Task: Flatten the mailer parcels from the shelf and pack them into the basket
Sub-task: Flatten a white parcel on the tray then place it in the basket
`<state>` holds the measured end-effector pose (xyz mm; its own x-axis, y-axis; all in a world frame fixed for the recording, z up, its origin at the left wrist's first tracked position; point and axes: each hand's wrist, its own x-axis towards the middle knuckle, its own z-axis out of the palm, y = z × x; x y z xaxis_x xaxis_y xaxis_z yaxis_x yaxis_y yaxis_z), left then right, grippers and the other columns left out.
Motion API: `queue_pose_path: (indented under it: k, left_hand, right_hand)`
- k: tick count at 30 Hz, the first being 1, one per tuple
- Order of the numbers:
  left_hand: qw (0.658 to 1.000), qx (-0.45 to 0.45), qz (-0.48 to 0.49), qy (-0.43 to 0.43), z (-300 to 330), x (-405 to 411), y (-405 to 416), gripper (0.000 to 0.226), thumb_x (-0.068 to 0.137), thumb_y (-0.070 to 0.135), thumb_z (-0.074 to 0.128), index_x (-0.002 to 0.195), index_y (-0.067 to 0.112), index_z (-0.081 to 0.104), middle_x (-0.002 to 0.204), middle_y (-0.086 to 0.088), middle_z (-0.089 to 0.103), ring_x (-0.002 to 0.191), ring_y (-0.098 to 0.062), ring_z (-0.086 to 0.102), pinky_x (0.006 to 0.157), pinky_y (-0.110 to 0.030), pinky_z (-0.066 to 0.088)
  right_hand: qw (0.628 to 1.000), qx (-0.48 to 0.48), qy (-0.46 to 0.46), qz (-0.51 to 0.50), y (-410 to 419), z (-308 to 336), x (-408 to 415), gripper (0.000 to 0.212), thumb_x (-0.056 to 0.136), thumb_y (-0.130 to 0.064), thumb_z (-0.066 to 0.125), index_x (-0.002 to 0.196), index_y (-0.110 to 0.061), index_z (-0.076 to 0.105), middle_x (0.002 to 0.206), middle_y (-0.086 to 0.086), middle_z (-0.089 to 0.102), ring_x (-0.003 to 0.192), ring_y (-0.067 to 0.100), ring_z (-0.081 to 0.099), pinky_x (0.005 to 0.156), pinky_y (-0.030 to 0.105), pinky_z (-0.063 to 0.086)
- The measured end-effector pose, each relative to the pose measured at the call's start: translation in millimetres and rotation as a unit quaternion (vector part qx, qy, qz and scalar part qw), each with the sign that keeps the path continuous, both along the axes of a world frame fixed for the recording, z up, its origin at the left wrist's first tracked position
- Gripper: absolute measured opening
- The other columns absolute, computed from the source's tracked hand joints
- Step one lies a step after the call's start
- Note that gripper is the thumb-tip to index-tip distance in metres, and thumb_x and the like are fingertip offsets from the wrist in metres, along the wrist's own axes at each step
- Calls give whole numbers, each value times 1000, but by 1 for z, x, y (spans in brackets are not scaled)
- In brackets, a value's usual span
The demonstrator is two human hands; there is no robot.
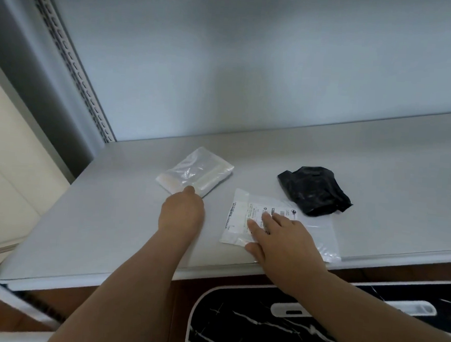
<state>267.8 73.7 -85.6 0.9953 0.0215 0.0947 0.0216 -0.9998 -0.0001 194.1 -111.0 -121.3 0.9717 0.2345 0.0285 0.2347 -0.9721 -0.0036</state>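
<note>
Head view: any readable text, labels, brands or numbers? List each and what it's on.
Shipping label on the white mailer under the right hand: printed lines and a round logo show, all too blurred to read.
Clear mailer at the left hand: no text visible.
Black mailer: no text visible.
Black marbled basket below the shelf: no text visible.

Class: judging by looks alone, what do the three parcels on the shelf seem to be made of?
Clear mailer: glossy transparent plastic film, showing glare. Labelled mailer: translucent white plastic film with a printed, probably paper, label. Black parcel: crumpled, shiny, opaque black plastic, creases catching light.
</note>
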Motion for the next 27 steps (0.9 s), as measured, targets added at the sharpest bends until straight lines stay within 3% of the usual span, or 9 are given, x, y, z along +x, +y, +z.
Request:
queue_pose_path:
  k: [2, 4, 6, 10, 17, 20, 22, 24, 27]
  left_hand:
    - [996, 80, -36, -18, 3, -10, 2, 29, 92, -6, 39, 114, 2, 57, 84, -9, 45, 99, -32, 61, 72, -32, 42]
    - [994, 86, -58, -39, 1, -12, 9, 28, 92, -2, 44, 116, 7, 55, 100, -9, 54, 92, -28, 62, 68, -30, 40]
    - [997, 13, -47, -63, -3, -16, 16, 27, 91, 1, 45, 116, 8, 50, 92, -8, 54, 80, -28, 57, 64, -31, 40]
    - [972, -200, 15, -122, 2, -43, 24, 34, 85, 1, 51, 119, 7, 52, 101, -15, 56, 85, -30, 53, 71, -35, 42]
    - [884, -410, 87, -208, 66, -106, 56, 19, 87, 8, 60, 102, 11, 72, 95, 0, 69, 82, -18, 61, 72, -29, 52]
    - [821, -549, 78, -132, 96, -151, 52, 17, 89, 4, 60, 92, 14, 73, 86, 5, 71, 80, -14, 68, 64, -25, 58]
    - [827, -554, 57, -80, 101, -175, 41, 20, 86, 0, 60, 86, 14, 74, 79, 7, 72, 67, -5, 67, 54, -17, 54]
    - [835, -545, 61, -40, 96, -194, 24, 23, 82, -3, 59, 82, 13, 75, 75, 3, 72, 65, -10, 67, 61, -26, 59]
    - [809, -577, 107, -23, 76, -212, -1, 19, 83, -3, 58, 88, 6, 73, 73, -3, 68, 58, -9, 62, 54, -18, 54]
  right_hand:
    - [1000, 3, -9, 0, 3, 5, -3, 59, 92, -47, 27, 121, -14, 66, 117, 19, 66, 104, 34, 65, 76, 44, 54]
    - [1000, -20, -18, 12, 6, 7, -4, 59, 100, -50, 21, 146, -17, 37, 147, 19, 40, 134, 33, 41, 102, 45, 40]
    - [999, -38, 30, 17, 5, 12, -6, 64, 100, -54, 16, 154, -19, 9, 160, 14, 12, 147, 29, 13, 116, 42, 19]
    - [994, 50, 94, 9, 1, 22, -12, 74, 96, -61, 22, 154, -21, 0, 162, 6, -4, 149, 21, -5, 121, 37, 3]
    - [961, 271, 28, -45, -17, 46, -70, 82, 90, -59, 49, 154, -21, 14, 161, -7, 8, 146, 10, 10, 117, 28, 15]
    - [881, 465, 34, -83, -13, 71, -100, 76, 81, -60, 59, 146, -28, 34, 150, -12, 34, 138, 8, 31, 111, 28, 26]
    - [812, 575, 53, -84, -7, 91, -118, 54, 74, -65, 57, 122, -42, 50, 123, -21, 56, 118, 5, 51, 97, 24, 40]
    - [757, 645, 68, -75, -6, 106, -136, 42, 72, -65, 54, 105, -39, 56, 100, -18, 65, 96, 0, 61, 79, 19, 47]
    - [728, 675, 47, -112, -17, 105, -156, 31, 79, -44, 72, 100, -25, 60, 94, -8, 69, 84, 4, 66, 65, 17, 48]
